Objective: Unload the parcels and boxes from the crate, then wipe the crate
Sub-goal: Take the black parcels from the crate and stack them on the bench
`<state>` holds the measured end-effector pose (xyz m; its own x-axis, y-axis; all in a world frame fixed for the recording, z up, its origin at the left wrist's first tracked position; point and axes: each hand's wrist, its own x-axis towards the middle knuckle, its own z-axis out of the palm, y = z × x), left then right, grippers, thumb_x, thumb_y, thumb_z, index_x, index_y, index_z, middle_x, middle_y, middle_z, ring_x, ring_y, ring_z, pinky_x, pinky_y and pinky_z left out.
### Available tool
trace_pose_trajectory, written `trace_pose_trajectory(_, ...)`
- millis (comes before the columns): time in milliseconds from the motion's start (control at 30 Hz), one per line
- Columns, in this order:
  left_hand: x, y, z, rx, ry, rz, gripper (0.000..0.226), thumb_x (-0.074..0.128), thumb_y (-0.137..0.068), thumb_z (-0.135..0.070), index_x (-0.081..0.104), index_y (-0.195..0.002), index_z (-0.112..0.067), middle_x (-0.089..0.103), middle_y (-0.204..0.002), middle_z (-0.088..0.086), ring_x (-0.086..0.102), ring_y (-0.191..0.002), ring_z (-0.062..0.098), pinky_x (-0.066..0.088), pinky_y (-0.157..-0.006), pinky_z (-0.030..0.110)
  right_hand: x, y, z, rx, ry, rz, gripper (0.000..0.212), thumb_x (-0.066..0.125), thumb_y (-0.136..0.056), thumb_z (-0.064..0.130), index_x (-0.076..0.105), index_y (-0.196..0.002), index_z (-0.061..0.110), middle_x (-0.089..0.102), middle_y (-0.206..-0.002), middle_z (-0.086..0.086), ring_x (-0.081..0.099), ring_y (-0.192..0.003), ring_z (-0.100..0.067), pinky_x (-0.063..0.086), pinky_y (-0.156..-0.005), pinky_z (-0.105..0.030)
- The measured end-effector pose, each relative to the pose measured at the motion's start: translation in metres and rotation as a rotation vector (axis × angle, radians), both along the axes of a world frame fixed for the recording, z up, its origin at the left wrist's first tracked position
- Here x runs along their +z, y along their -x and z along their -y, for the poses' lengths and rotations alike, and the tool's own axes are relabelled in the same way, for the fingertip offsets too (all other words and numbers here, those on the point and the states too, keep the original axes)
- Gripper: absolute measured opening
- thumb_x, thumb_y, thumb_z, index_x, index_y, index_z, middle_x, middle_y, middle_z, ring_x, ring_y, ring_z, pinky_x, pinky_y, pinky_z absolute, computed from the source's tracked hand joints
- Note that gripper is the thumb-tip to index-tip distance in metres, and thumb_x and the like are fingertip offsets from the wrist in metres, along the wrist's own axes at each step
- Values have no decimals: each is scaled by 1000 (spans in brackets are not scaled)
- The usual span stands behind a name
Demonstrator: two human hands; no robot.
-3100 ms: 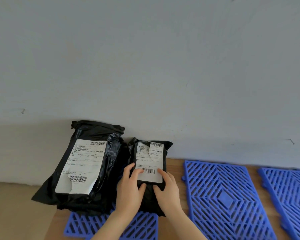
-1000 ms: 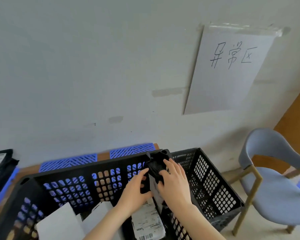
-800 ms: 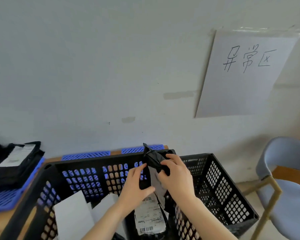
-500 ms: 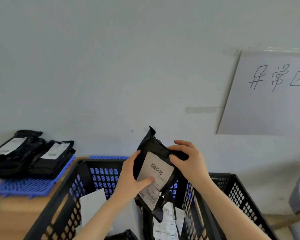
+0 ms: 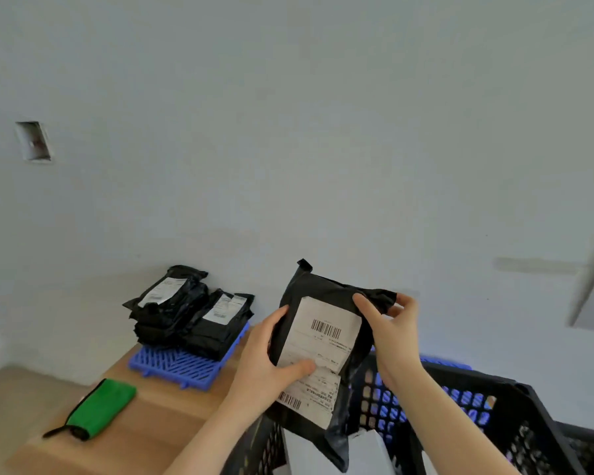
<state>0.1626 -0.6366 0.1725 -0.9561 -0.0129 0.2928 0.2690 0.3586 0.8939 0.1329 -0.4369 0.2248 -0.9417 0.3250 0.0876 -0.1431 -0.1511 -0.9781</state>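
A black plastic parcel (image 5: 326,296) with a white barcode label is held up above the left end of the black lattice crate (image 5: 487,402). My left hand (image 5: 268,365) grips its left edge, thumb across the label. My right hand (image 5: 391,330) pinches its upper right corner. Inside the crate, white boxes (image 5: 364,450) show below the parcel. Two stacks of black parcels (image 5: 192,313) lie on a blue lattice mat (image 5: 182,365) at the back left of the wooden table.
A green cloth (image 5: 100,406) with a black edge lies on the wooden table (image 5: 158,426) at the front left. A grey wall stands close behind the table. More blue mat (image 5: 446,363) shows behind the crate.
Both hands lifted the black parcel out of the crate and carried it up and leftward. The view swung left, bringing the stacked parcels and the green cloth into sight.
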Motion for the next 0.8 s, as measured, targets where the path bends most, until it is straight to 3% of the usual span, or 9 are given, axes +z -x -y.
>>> trace_pose_trajectory(133,-3,6,77,130,-17,-28,88,87,-58,-51,36,-130,-59,50,-130,-24,55,-117,6,54,-93,38,0,11,85,154,-48,-52,40,72,-83,26,53,-119,24,64,-112,4,61,-103,-10,49,-78,-24)
trace_pose_trajectory(267,-8,17,150,239,-38,-34,83,88,-64,-39,34,-120,-64,52,-125,-23,57,-111,7,56,-90,38,-18,22,166,303,-196,-79,77,73,-83,19,32,-143,42,53,-126,21,53,-112,5,46,-81,-20)
trace_pose_trajectory(400,-19,31,206,310,-70,-5,85,89,-63,-38,35,-126,-57,53,-126,-18,57,-113,8,55,-93,40,-33,32,228,359,-267,-77,100,75,-79,6,12,-149,42,33,-137,22,57,-91,12,54,-69,-19)
trace_pose_trajectory(467,-27,40,225,326,-91,21,86,89,-63,-35,37,-128,-54,55,-125,-16,59,-111,10,56,-91,40,-41,39,249,290,-277,-48,90,78,-76,7,28,-144,39,34,-134,14,59,-88,4,55,-70,-21)
trace_pose_trajectory(533,-31,49,238,331,-88,39,85,90,-63,-33,38,-129,-52,57,-122,-16,60,-109,11,56,-89,38,-54,49,265,245,-329,-4,58,81,-74,16,51,-119,38,44,-125,6,59,-98,-4,56,-83,-33)
trace_pose_trajectory(600,-31,60,248,348,-49,41,86,89,-64,-32,39,-132,-46,54,-120,-16,56,-110,8,53,-90,32,-64,63,277,278,-375,28,36,80,-75,23,58,-99,40,58,-116,5,59,-106,-12,54,-90,-40)
trace_pose_trajectory(700,-32,80,260,369,-16,44,85,88,-67,-33,38,-136,-40,51,-118,-17,52,-111,7,47,-89,25,-71,87,289,350,-426,20,35,77,-78,27,60,-105,42,60,-117,13,55,-115,-10,50,-98,-39)
trace_pose_trajectory(800,-33,102,266,370,8,61,86,86,-69,-35,37,-139,-36,51,-121,-15,51,-112,7,45,-89,24,-78,107,296,408,-549,35,55,74,-80,33,50,-128,43,39,-130,18,42,-124,-7,45,-101,-28)
